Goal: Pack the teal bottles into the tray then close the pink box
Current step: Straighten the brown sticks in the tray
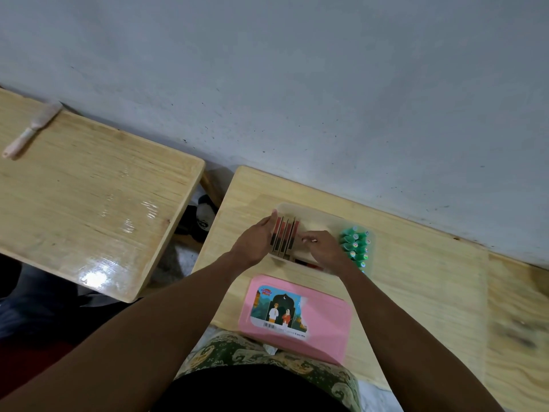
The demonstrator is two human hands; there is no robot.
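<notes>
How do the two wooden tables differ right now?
The left table is glossy with glare and holds only a pale brush near its far edge; the right table looks matte and carries the clear tray, teal bottles and pink lid. Both hands work over the right one. Both are light wood.

Table (416, 292): pale wood, visible grain, matt finish. Second table (89, 209): same wood under glossy film, strong glare. Lid (326, 328): smooth pink plastic with a printed paper label. Tray (315, 214): translucent plastic. Bottles (355, 248): teal plastic, shiny caps. Wall (297, 84): matt, rough, speckled. Cloth (237, 352): patterned fabric.
</notes>
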